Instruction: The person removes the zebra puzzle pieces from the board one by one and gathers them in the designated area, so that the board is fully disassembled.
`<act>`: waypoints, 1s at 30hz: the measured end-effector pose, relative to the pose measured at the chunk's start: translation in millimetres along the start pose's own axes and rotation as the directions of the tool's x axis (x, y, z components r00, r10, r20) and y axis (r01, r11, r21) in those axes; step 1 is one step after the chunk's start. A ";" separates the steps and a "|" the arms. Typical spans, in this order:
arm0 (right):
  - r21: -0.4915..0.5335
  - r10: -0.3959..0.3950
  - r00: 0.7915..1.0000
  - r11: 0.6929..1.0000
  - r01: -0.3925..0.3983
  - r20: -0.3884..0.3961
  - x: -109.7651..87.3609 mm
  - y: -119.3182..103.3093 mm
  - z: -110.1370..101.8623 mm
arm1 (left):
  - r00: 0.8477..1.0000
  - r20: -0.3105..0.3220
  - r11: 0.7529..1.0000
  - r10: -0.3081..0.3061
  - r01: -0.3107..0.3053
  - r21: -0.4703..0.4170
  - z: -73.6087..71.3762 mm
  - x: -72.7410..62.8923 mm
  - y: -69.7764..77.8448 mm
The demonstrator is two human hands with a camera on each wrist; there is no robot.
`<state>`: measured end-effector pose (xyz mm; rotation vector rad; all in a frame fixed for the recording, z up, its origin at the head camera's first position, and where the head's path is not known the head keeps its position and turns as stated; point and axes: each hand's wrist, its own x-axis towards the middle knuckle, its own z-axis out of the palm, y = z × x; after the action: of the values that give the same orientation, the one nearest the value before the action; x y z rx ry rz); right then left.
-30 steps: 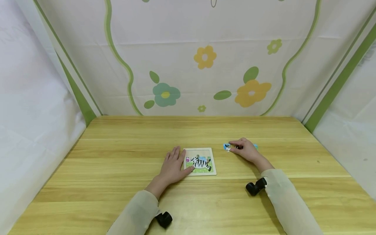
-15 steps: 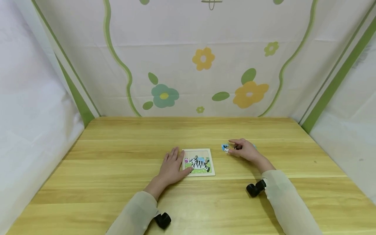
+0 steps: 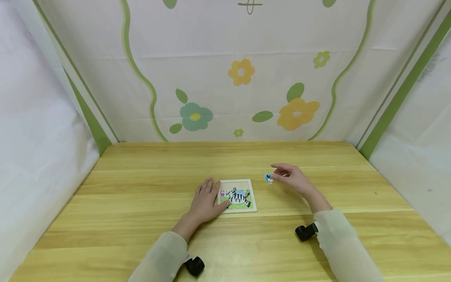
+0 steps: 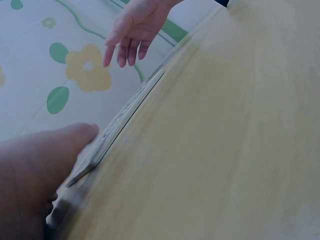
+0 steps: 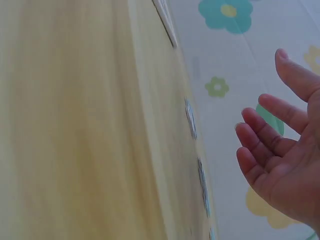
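Observation:
My left hand (image 3: 206, 201) lies flat at the left side of a small wooden puzzle board (image 3: 235, 185), its thumb over the lower left part. Inside the board, zebra puzzle pieces (image 3: 238, 198) fill the lower part, while bare wood shows along the top. To the right, my right hand (image 3: 296, 181) hovers with loosely bent fingers and nothing between them. A blue, black and white puzzle piece (image 3: 269, 178) lies by its thumb on the table. In the right wrist view, more flat pieces (image 5: 203, 187) rest on the table below the raised hand; the head view hides them.
The wooden table (image 3: 169, 160) extends around the board on all sides. A white cloth with printed flowers (image 3: 211, 70) hangs behind its far edge, and white cloth sides stand at left and right. Black wrist cameras (image 3: 305, 232) jut out near both sleeves.
My right hand has lifted a little away from the loose pieces, and its fingers have spread. My left hand stays on the board. The head view has shifted slightly.

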<state>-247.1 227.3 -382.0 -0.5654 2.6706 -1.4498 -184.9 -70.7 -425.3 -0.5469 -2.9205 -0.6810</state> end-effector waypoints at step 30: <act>-0.180 -0.169 0.978 0.965 0.190 0.124 -11.7 -3.5 73.8 | 0.972 0.107 0.977 0.211 -0.214 0.016 7.6 -4.5 21.5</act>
<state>-219.3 170.5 -421.8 -0.8954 2.7503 -1.1665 -172.9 -50.7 -424.1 -0.9030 -2.9007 -0.6007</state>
